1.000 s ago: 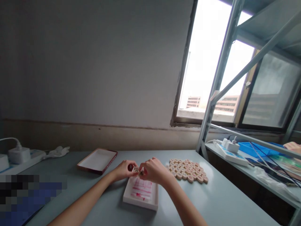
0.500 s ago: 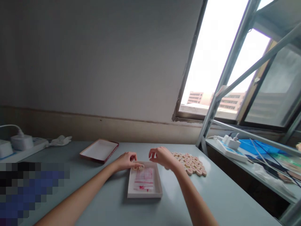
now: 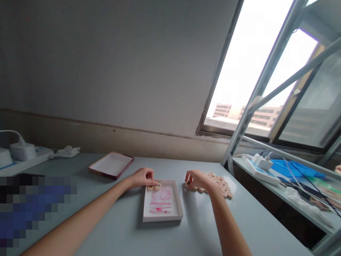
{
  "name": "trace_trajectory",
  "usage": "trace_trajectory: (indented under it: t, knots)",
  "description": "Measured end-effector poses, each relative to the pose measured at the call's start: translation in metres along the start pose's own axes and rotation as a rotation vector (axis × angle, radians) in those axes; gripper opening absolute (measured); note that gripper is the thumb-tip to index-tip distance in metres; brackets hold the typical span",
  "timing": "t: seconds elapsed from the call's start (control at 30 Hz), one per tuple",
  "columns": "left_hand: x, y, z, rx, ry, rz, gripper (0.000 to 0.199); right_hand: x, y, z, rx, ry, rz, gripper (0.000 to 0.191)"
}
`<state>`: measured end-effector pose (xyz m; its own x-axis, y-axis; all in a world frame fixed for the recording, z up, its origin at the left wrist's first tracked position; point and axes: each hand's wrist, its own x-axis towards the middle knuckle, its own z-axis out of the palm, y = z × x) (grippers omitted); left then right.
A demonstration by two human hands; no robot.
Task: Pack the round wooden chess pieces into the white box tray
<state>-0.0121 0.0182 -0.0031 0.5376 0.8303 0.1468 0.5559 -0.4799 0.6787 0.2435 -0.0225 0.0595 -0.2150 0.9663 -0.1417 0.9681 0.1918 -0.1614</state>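
A shallow white box (image 3: 163,217) stands on the table, with a folded plastic sheet (image 3: 161,201) printed with a pink grid inside. Two round Chinese chess pieces (image 3: 157,186) lie side by side in its far left corner. My left hand (image 3: 142,177) rests over that corner, fingers curled and thumb on the pieces. To the right of the box, my right hand (image 3: 197,180) has its fingers bent down around a chess piece (image 3: 187,184) at the left edge of a cluster of chess pieces (image 3: 222,185). My right hand partly hides the cluster.
A box lid (image 3: 112,165) with a dark red rim lies at the back left. Further left is a white power strip (image 3: 39,156) with plugs and a cable. A metal frame post (image 3: 234,142) rises at the right, beside a shelf with another power strip (image 3: 262,172) and a blue tray (image 3: 295,168).
My right hand has moved from above the box's right far corner to the chess pieces on the right and lowered onto one. My left hand stays at the box's far left corner.
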Motion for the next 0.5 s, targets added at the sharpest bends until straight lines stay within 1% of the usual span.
trace_trajectory:
  t: [0.1,0.17,0.23,0.27,0.33,0.4,0.5]
  knots:
    - [0.0,0.0,0.0,0.0,-0.001,0.002,0.04,0.0,-0.009,-0.005,0.098,0.059,-0.099,0.015]
    - [0.0,-0.001,0.001,0.001,0.004,0.001,0.04,-0.001,-0.019,-0.009,0.223,0.089,-0.231,0.018]
    - [0.0,-0.001,0.001,0.001,0.002,-0.003,0.039,0.0,-0.033,-0.007,0.293,0.06,-0.357,0.023]
    - [0.0,-0.001,0.001,0.0,-0.002,-0.004,0.039,0.0,-0.041,-0.005,0.28,0.038,-0.399,0.024]
    - [0.0,0.0,0.001,0.0,-0.007,0.003,0.038,0.0,-0.056,0.003,0.176,0.024,-0.426,0.023]
    - [-0.001,0.001,0.0,0.002,-0.004,0.012,0.038,0.0,-0.068,0.011,0.043,0.058,-0.401,0.023]
    - [-0.001,0.002,-0.001,-0.001,-0.004,0.025,0.038,-0.001,-0.075,0.019,-0.075,0.124,-0.365,0.026]
